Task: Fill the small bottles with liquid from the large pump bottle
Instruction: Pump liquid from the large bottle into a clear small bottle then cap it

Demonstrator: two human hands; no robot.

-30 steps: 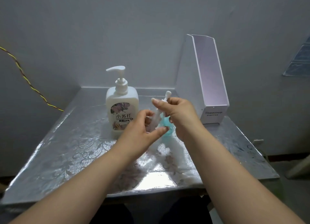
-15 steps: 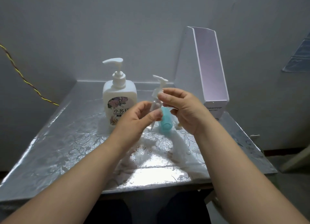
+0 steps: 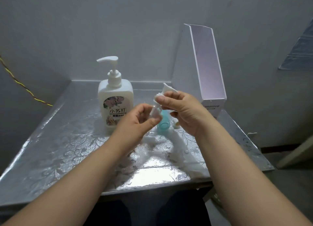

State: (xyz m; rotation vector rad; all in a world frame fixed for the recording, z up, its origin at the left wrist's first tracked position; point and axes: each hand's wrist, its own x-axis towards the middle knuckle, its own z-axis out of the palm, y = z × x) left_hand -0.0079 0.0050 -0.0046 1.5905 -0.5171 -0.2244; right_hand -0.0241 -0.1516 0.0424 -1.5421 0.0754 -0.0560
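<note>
Two hands meet at centre frame above a crumpled clear plastic bag on the silver patterned table. The left hand curls thumb and fingers round the lower end of a small white pump top; the right hand pinches its upper part. Just behind them a teal small bottle stands on the table. Farther back, left of centre, stands the large pump bottle, upright. A white file box rises at upper right.
</note>
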